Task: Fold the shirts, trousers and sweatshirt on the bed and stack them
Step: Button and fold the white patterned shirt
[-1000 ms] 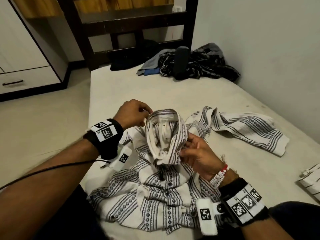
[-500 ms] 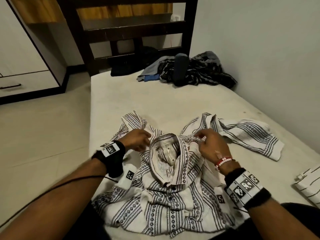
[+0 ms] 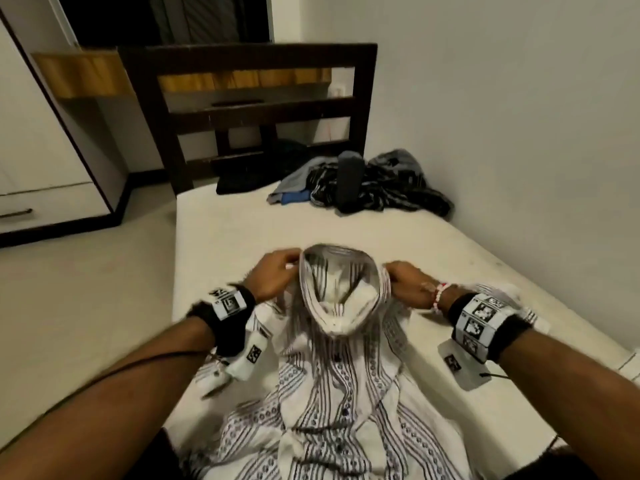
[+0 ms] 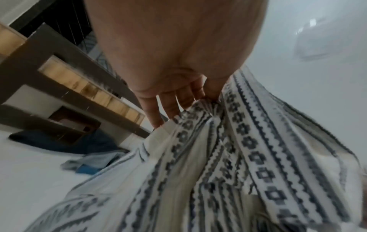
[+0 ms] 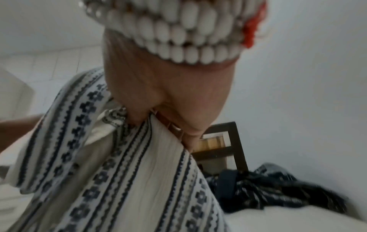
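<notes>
A white shirt with dark patterned stripes (image 3: 332, 410) hangs lifted over the near half of the bed (image 3: 225, 244), buttoned front toward me, collar open at the top. My left hand (image 3: 277, 277) pinches the left shoulder beside the collar; its fingers (image 4: 168, 108) curl into the bunched cloth (image 4: 228, 149). My right hand (image 3: 403, 284) grips the right shoulder, and the wrist view shows fabric (image 5: 139, 164) pinched under the thumb (image 5: 137, 116). A pile of dark and striped clothes (image 3: 363, 185) lies at the far end of the bed, also seen as a dark heap (image 5: 268, 188).
A dark wooden bed frame (image 3: 249, 109) stands at the far end. White wall (image 3: 502, 133) runs along the bed's right side. A wardrobe with a drawer (image 3: 41, 202) stands left across the floor. A striped white item (image 3: 628, 367) peeks in at the right edge.
Both hands moved from the collar to the shoulders and raised the shirt off the bed. The sleeves that lay spread on the mattress came up with it.
</notes>
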